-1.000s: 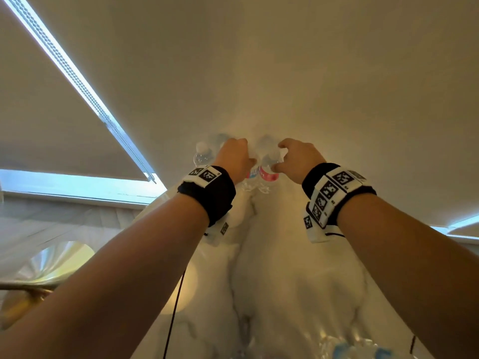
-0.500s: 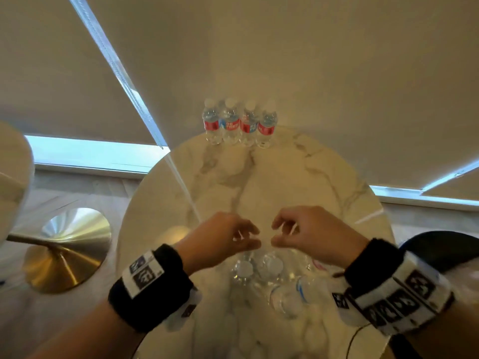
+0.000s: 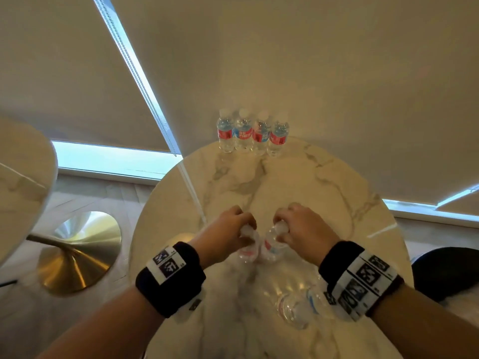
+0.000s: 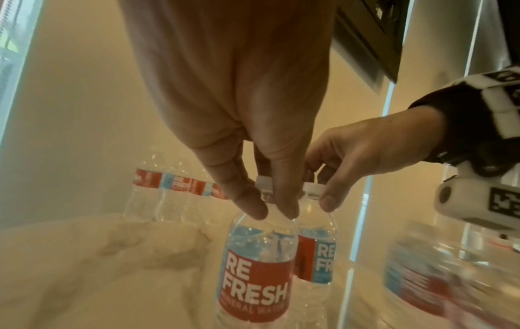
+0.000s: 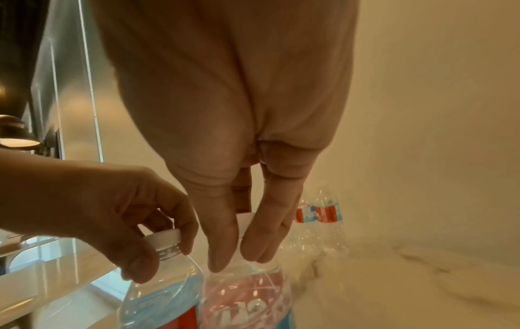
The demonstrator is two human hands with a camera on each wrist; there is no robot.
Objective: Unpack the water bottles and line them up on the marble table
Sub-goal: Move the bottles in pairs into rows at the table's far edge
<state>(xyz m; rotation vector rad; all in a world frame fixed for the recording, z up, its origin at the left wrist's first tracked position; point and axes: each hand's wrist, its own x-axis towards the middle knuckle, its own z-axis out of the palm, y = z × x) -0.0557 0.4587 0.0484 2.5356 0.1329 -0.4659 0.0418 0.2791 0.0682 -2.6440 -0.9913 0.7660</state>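
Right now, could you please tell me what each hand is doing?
Left hand: pinching the left bottle by its neck.
Right hand: pinching the right bottle by its cap.

We are looking past the work at cream roller blinds (image 3: 324, 60) hanging down over the windows, with a bead chain (image 3: 140, 81) running along the edge of one and a strip of daylight (image 3: 108, 159) showing beneath it. To our left a second marble tabletop (image 3: 23, 177) is jutting into view, standing on a brass cone base (image 3: 77, 252) that is catching the light on the pale wood floor (image 3: 103, 195). At our lower right a dark rounded seat (image 3: 445, 270) is peeking in.
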